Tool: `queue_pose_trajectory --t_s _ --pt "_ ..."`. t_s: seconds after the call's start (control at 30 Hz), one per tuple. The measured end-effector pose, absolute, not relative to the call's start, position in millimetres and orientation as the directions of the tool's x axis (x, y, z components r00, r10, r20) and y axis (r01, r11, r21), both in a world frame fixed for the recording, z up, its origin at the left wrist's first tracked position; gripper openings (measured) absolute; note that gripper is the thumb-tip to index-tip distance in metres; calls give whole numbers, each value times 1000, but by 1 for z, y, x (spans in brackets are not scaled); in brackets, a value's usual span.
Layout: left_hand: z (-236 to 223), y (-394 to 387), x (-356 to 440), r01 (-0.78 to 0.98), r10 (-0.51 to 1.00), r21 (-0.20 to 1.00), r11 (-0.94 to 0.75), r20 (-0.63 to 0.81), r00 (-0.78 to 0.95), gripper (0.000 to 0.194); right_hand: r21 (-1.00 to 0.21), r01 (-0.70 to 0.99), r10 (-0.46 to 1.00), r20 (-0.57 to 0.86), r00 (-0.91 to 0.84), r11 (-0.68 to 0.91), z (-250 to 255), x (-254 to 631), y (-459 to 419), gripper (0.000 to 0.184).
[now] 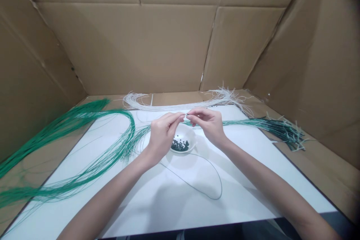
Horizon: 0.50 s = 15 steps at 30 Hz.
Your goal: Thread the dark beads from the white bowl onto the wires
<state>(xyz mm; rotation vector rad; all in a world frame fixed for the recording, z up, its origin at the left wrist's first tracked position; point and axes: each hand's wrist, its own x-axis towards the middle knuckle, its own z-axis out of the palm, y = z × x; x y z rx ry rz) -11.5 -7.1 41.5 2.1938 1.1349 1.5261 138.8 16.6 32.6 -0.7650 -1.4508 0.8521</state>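
My left hand (162,132) and my right hand (210,123) meet fingertip to fingertip above a small white bowl (193,135). The left thumb and forefinger are pinched, seemingly on the end of a thin green cord, though the grip itself is tiny in view. Between my right thumb and forefinger is a small dark bead (187,114). Many dark beads (180,145) lie in the bottom of the bowl. A loop of thin cord (221,183) runs out from under the left hand across the white board in front of the bowl.
Bundles of green cord (107,170) sweep over the left side, and a dark green bundle (284,129) with pale ends lies at right. White cords (174,107) stretch along the back. Cardboard walls (126,45) enclose the white board (253,191) on the left, back and right.
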Motion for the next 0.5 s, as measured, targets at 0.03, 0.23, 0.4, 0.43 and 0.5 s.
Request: queue_pose_trajectory --t_s 0.03,0.23,0.4,0.43,0.5 --pt "41 -7 -12 460 702 578 -674 694 157 19 -860 -29 858 510 -61 509 33 139 16 5" --pt "44 -7 -12 484 700 554 -677 688 191 20 -870 -74 864 493 -105 488 35 139 17 7" --pt "44 -8 -12 531 710 535 -656 676 196 22 -862 -70 856 506 -102 501 33 140 18 6" --pt "44 -8 -12 539 710 530 -655 676 197 22 -860 -60 855 510 -97 507 33 139 17 6" --pt "44 -8 -12 552 710 521 -651 675 200 22 -848 -37 844 529 -83 528 32 139 16 6"
